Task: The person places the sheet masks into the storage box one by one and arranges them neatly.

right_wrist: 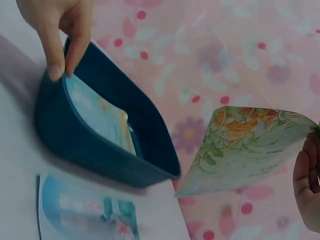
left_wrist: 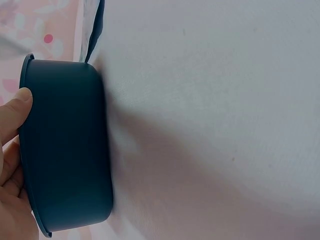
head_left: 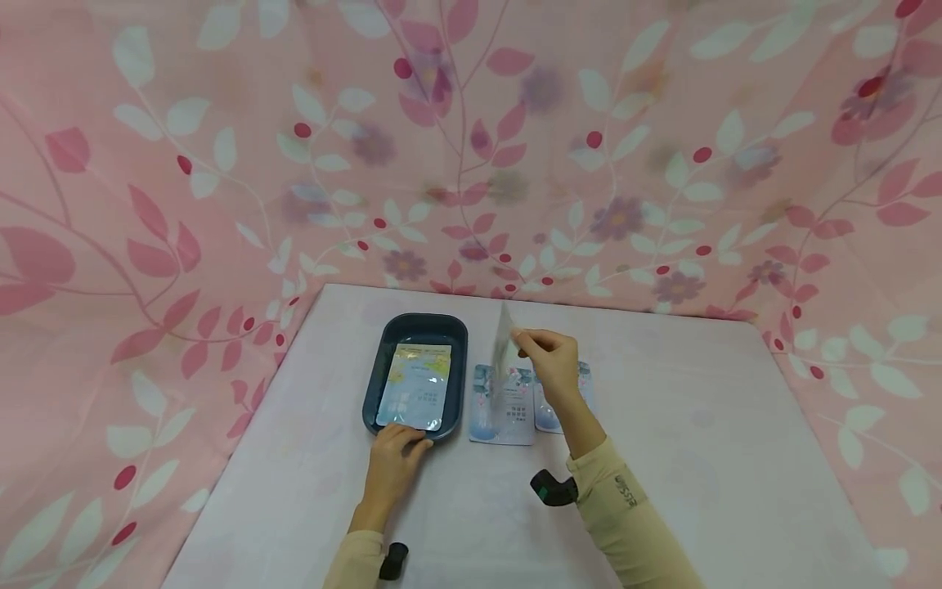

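Observation:
Near the front of the table, my left hand grips the near rim of a deep, dark blue rectangular basin, its thumb over the rim in the left wrist view. Inside the basin lies a flat light-blue and yellow packet. My right hand pinches one end of a thin floral packet, orange and green on pale ground, and holds it up right of the basin. Below it on the table are a blue flowered packet and a similar one, partly hidden by my right wrist.
A white cloth covers the table. Behind it hangs a pink leaf-patterned curtain. A black wrist device sits at my right cuff, and another at my left cuff.

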